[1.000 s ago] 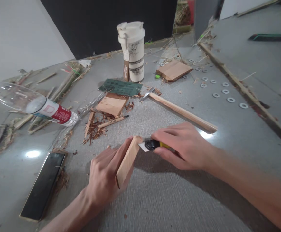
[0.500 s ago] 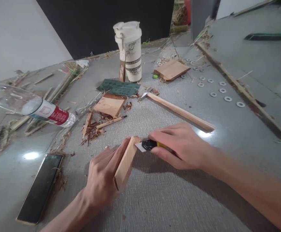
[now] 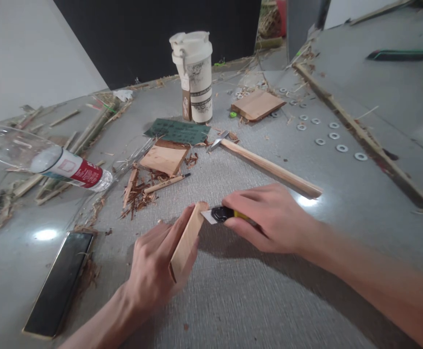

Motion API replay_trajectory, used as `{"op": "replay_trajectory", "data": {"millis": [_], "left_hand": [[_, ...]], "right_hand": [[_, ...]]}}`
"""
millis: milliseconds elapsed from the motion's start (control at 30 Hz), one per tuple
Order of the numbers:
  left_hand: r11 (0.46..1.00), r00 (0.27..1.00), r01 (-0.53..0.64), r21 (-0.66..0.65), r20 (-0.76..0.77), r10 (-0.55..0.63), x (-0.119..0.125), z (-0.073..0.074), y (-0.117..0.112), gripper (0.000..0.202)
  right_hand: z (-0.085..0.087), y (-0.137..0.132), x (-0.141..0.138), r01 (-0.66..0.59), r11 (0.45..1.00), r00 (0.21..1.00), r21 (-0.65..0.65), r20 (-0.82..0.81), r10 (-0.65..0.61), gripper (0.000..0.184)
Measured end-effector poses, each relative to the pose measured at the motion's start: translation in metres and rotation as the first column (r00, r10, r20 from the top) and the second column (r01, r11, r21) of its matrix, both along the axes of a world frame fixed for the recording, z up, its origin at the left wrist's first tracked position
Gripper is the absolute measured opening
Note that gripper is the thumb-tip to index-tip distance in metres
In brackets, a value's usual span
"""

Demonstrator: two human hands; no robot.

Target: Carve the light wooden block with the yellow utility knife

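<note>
My left hand (image 3: 155, 259) is closed around a small flat wooden block (image 3: 188, 242), which stands on edge, tilted, with a narrow side facing up. In my right hand (image 3: 265, 218) is a utility knife (image 3: 223, 214) with a black front and some yellow on its handle. Its short blade points left and meets the block's upper end. Beyond my hands lie a small hammer (image 3: 269, 167) with a pale wooden handle, a thin wooden-handled carving tool (image 3: 166, 184) and another wooden block (image 3: 165, 158) among reddish-brown shavings (image 3: 134, 206).
A phone (image 3: 59, 284) lies at the left front, below a tipped plastic bottle (image 3: 75, 168). Farther back are a green sheet (image 3: 177, 131), a white cup (image 3: 197, 80) and a wooden board (image 3: 258, 104). Several washers (image 3: 334, 135) and a long strip (image 3: 366, 138) lie right.
The knife blade has shifted slightly up and left along the block's upper end. Both hands keep their holds, and the other objects stay where they were.
</note>
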State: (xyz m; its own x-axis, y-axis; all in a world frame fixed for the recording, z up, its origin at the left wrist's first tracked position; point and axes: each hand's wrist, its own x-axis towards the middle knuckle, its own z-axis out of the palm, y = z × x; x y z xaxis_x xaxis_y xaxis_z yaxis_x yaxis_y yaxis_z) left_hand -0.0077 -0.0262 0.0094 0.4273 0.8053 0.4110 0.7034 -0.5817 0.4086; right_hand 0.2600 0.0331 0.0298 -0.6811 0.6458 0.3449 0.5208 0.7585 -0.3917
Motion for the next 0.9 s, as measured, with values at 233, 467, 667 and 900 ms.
{"op": "replay_trajectory", "data": {"millis": [233, 467, 667, 900], "left_hand": [[0.965, 0.963, 0.261, -0.035, -0.056, -0.262, 0.005, 0.001, -0.008, 0.064], [0.954, 0.949, 0.09, -0.287, 0.316, 0.006, 0.003, 0.01, 0.01, 0.031], [0.756, 0.682, 0.308, -0.578, 0.688, 0.248, -0.006, -0.003, 0.024, 0.041], [0.643, 0.404, 0.488, -0.59, 0.806, 0.433, 0.005, -0.007, 0.019, 0.064]], "right_hand": [[-0.009, 0.018, 0.015, 0.335, 0.94, 0.942, 0.06, 0.014, -0.337, 0.037], [-0.013, 0.014, 0.018, 0.186, 0.98, 0.98, 0.07, -0.09, -0.18, 0.029], [-0.015, 0.015, 0.016, 0.054, 0.993, 0.996, 0.101, -0.072, -0.047, 0.032], [-0.017, 0.016, 0.019, 0.026, 0.996, 0.998, 0.083, -0.054, -0.021, 0.028]]}}
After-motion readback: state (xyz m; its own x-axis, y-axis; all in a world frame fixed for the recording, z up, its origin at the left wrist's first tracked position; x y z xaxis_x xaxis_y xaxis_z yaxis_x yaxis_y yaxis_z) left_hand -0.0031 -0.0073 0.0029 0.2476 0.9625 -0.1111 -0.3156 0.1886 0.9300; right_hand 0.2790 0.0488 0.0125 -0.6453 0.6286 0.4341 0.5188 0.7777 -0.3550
